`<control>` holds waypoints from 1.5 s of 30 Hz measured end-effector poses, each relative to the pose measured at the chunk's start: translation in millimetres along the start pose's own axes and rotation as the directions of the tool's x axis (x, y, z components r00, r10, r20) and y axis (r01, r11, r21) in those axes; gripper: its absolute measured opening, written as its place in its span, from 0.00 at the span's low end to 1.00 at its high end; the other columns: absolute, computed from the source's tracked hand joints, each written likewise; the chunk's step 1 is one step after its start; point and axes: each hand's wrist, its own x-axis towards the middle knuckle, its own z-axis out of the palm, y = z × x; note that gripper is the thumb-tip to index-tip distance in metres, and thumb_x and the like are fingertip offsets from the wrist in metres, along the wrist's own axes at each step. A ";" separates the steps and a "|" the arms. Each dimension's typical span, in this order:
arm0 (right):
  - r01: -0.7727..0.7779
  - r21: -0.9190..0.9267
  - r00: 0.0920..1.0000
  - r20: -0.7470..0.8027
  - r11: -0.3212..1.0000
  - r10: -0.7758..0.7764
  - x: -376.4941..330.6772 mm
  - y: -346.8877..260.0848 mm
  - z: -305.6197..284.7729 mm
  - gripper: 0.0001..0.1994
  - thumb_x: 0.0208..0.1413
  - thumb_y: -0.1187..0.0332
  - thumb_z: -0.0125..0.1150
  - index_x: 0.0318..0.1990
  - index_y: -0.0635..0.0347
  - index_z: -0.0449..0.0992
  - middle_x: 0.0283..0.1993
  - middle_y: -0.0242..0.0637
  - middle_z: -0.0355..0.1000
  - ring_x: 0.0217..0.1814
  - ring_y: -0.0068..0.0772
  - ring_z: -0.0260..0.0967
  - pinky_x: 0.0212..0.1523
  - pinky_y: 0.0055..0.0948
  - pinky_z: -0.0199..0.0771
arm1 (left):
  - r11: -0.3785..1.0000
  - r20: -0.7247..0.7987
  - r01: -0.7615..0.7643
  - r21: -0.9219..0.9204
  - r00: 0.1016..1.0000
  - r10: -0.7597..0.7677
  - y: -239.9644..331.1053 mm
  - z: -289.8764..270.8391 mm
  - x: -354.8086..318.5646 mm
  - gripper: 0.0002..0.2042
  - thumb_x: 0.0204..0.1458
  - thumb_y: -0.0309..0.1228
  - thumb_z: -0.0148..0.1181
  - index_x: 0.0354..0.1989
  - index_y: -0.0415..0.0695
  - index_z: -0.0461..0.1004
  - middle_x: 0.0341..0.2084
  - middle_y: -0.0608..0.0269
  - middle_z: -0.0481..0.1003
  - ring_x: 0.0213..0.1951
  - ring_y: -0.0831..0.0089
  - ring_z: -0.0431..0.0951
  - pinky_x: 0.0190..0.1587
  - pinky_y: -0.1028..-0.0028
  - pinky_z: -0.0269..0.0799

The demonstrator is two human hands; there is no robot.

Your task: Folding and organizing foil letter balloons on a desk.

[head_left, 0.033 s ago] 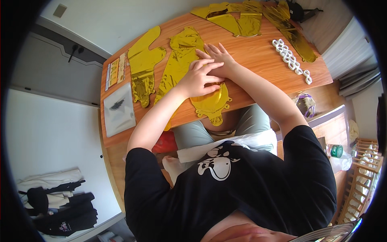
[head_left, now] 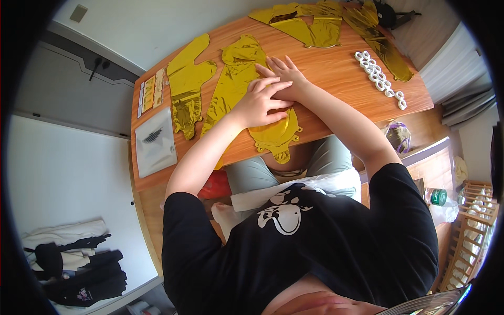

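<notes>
My left hand (head_left: 261, 101) lies across the back of my right hand (head_left: 287, 79). Both have their fingers spread and hold nothing. Beneath and beside them a flat, uninflated gold foil balloon (head_left: 236, 86) rests on the wooden table, its rounded end with small tabs (head_left: 275, 137) hanging over the near edge. My hands hide part of its middle, so I cannot tell whether this is one balloon or two overlapping. Left of it lies another flat gold foil balloon (head_left: 186, 73) with a curved outline.
More gold foil balloons (head_left: 320, 29) lie along the far edge, one long piece (head_left: 386, 52) at the far right. Several white rings (head_left: 379, 75) sit near the right edge. A clear plastic packet (head_left: 156, 152) and a printed card (head_left: 149, 94) occupy the table's left side.
</notes>
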 end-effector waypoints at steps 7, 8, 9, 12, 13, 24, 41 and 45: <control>-0.043 0.090 0.999 0.000 0.995 0.043 1.3 -3.4 1.6 0.43 0.66 0.35 0.40 0.81 0.42 0.35 0.84 0.49 0.38 0.87 0.47 0.31 0.81 0.55 0.28 | 0.999 0.091 0.031 0.037 0.995 -0.034 12.9 0.7 -6.3 0.18 0.51 0.48 0.70 0.50 0.62 0.86 0.75 0.69 0.58 0.73 0.52 0.52 0.71 0.47 0.50; -0.044 0.081 0.999 0.001 0.996 0.044 1.5 -3.0 2.3 0.43 0.66 0.35 0.41 0.81 0.41 0.35 0.84 0.49 0.39 0.87 0.48 0.31 0.81 0.55 0.28 | 0.999 0.090 0.035 0.039 0.995 -0.039 15.6 -1.0 -7.0 0.18 0.51 0.48 0.70 0.50 0.62 0.86 0.75 0.69 0.58 0.73 0.52 0.52 0.71 0.47 0.50; -0.044 0.073 0.999 0.000 0.996 0.044 1.7 -2.8 3.1 0.43 0.66 0.36 0.42 0.81 0.41 0.35 0.84 0.49 0.39 0.87 0.48 0.31 0.81 0.55 0.28 | 0.998 0.123 0.056 0.021 0.991 -0.059 18.7 -2.5 -8.2 0.19 0.53 0.49 0.69 0.53 0.63 0.85 0.76 0.68 0.57 0.75 0.51 0.49 0.72 0.47 0.49; -0.019 0.000 1.000 0.001 1.000 0.019 1.1 2.3 6.2 0.44 0.65 0.36 0.43 0.81 0.41 0.35 0.84 0.49 0.38 0.86 0.48 0.32 0.81 0.56 0.29 | 0.994 0.138 0.097 -0.041 0.986 -0.090 30.5 -6.6 -19.4 0.20 0.57 0.50 0.65 0.58 0.64 0.82 0.75 0.68 0.58 0.75 0.51 0.49 0.73 0.48 0.47; -0.027 0.000 0.999 -0.035 1.000 0.027 1.9 1.6 8.7 0.45 0.65 0.33 0.42 0.81 0.41 0.36 0.83 0.49 0.40 0.86 0.48 0.33 0.81 0.55 0.30 | 0.990 0.121 0.104 -0.092 0.988 -0.092 33.1 -8.5 -23.2 0.20 0.59 0.49 0.64 0.59 0.65 0.81 0.74 0.67 0.60 0.75 0.53 0.52 0.73 0.49 0.48; -0.055 0.154 0.976 -0.201 0.986 0.086 -1.7 -1.2 14.2 0.45 0.63 0.27 0.39 0.80 0.41 0.47 0.81 0.50 0.48 0.84 0.48 0.41 0.81 0.56 0.36 | 0.950 0.150 0.299 -0.088 0.947 -0.284 6.4 -44.6 -70.4 0.17 0.49 0.41 0.74 0.49 0.60 0.87 0.54 0.69 0.76 0.55 0.68 0.73 0.65 0.61 0.55; -0.054 0.167 0.982 -0.170 0.985 0.083 -0.3 -0.7 14.3 0.46 0.62 0.25 0.37 0.80 0.42 0.45 0.82 0.50 0.46 0.84 0.49 0.40 0.81 0.55 0.34 | 0.600 0.227 0.430 -0.675 0.894 -0.386 0.6 -46.9 -66.6 0.22 0.55 0.15 0.52 0.57 0.44 0.79 0.56 0.57 0.76 0.63 0.60 0.73 0.68 0.63 0.65; -0.065 0.149 0.981 -0.174 0.987 0.091 -0.9 -0.1 14.3 0.46 0.62 0.25 0.36 0.80 0.42 0.45 0.82 0.49 0.46 0.84 0.48 0.40 0.81 0.54 0.34 | 0.926 0.269 0.304 -0.222 0.932 -0.242 14.2 -56.9 -54.2 0.19 0.49 0.18 0.58 0.48 0.51 0.83 0.48 0.64 0.79 0.52 0.62 0.79 0.59 0.65 0.74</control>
